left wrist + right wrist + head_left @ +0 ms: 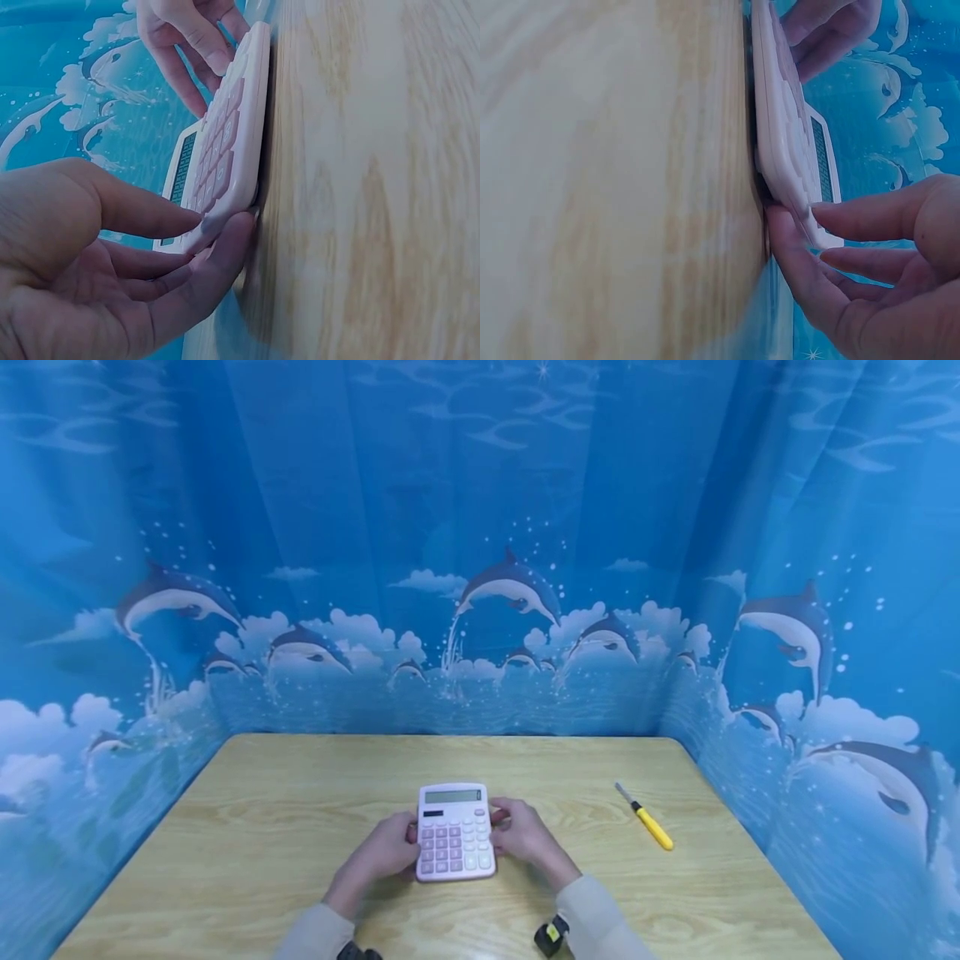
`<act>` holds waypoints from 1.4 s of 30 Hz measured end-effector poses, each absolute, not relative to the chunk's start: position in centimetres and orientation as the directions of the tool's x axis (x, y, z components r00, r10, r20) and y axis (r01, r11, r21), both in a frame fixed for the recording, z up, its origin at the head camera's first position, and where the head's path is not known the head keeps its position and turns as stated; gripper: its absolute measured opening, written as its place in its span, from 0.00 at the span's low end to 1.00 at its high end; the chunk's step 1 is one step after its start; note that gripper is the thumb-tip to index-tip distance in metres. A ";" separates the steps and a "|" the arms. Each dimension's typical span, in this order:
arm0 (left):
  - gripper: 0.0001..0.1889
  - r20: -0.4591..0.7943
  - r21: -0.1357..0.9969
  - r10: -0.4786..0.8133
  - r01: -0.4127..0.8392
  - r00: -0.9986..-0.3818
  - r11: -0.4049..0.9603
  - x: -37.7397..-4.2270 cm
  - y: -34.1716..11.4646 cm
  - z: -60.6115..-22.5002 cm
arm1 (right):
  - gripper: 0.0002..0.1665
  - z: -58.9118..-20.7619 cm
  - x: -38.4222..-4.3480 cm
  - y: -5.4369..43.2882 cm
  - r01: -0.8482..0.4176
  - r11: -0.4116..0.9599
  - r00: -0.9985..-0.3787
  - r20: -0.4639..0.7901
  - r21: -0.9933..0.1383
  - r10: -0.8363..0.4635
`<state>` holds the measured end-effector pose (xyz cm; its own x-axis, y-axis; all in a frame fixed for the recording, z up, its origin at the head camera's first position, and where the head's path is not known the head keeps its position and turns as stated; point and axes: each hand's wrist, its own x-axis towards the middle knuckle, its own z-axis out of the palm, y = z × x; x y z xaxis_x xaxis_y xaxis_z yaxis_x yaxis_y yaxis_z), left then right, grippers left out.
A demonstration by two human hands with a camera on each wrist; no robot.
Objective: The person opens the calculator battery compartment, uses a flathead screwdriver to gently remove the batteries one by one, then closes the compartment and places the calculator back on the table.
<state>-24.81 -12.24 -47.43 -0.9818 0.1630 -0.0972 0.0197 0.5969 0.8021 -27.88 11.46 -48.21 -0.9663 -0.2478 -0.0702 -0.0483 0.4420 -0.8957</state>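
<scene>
A pale pink calculator (pixel 455 832) is at the middle of the wooden table, its display showing 0 at the far end and its keys facing up. My left hand (pixel 392 845) holds its left edge, and my right hand (pixel 523 833) holds the right edge. In the left wrist view, the thumb and fingers of the left hand (pixel 112 255) pinch the calculator's side (pixel 259 112). The right wrist view shows the right hand (pixel 885 262) pinching the opposite side, thumb above and a finger at the underside. The calculator is very close to the tabletop.
A screwdriver with a yellow handle (pixel 655 828) lies on the table to the right of the right hand. The light wood table (pixel 300 777) has rounded far corners. Blue curtains (pixel 480 485) printed with dolphins hang behind it and along both sides.
</scene>
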 end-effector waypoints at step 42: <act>0.40 -0.072 0.874 0.170 0.020 -0.983 0.486 -24.6 -11.2 -45.4 | 0.34 -48.2 -27.6 11.1 -0.106 0.533 -0.970 -0.030 -0.840 -0.241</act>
<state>-24.59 -11.19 -45.44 -0.9827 0.1705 -0.0718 0.0204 0.4857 0.8739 -27.63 11.09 -48.24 -0.9701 -0.2407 -0.0301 -0.1061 0.5327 -0.8397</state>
